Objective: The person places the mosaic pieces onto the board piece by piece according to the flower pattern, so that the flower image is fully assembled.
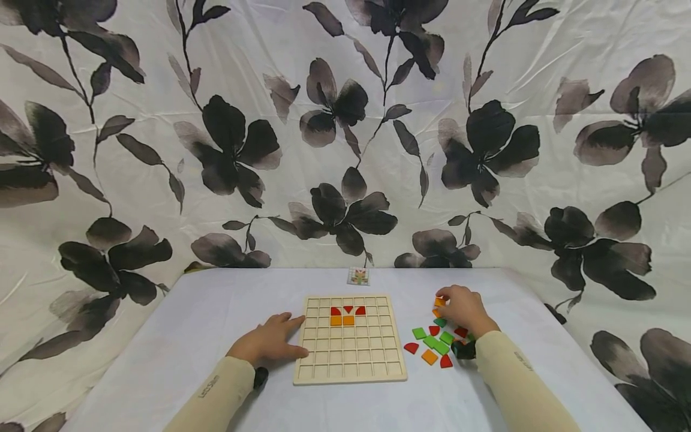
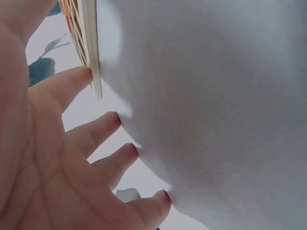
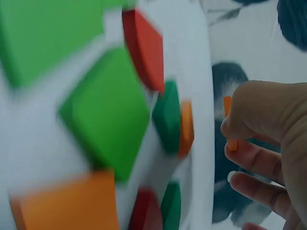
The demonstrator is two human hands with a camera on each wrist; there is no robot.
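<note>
A pale wooden grid board (image 1: pixel 349 380) lies on the table. On it sit two red quarter-round tiles, a small red triangle (image 1: pixel 348 309) and two orange square tiles (image 1: pixel 342 321) in neighbouring cells. My left hand (image 1: pixel 269 341) rests with spread, extended fingers at the board's left edge; in the left wrist view a fingertip (image 2: pixel 85 74) touches the rim. Over the far end of the loose tiles, my right hand (image 1: pixel 465 309) pinches an orange tile (image 3: pixel 232 145) between thumb and fingers, raised off the table. The fingers partly hide that tile.
Loose tiles lie right of the board: several green ones (image 1: pixel 432 342), red quarter-rounds (image 1: pixel 411 348) and orange squares (image 1: pixel 429 357). A small pattern card (image 1: pixel 358 276) lies at the table's back edge. Behind hangs a floral cloth (image 1: pixel 345 156).
</note>
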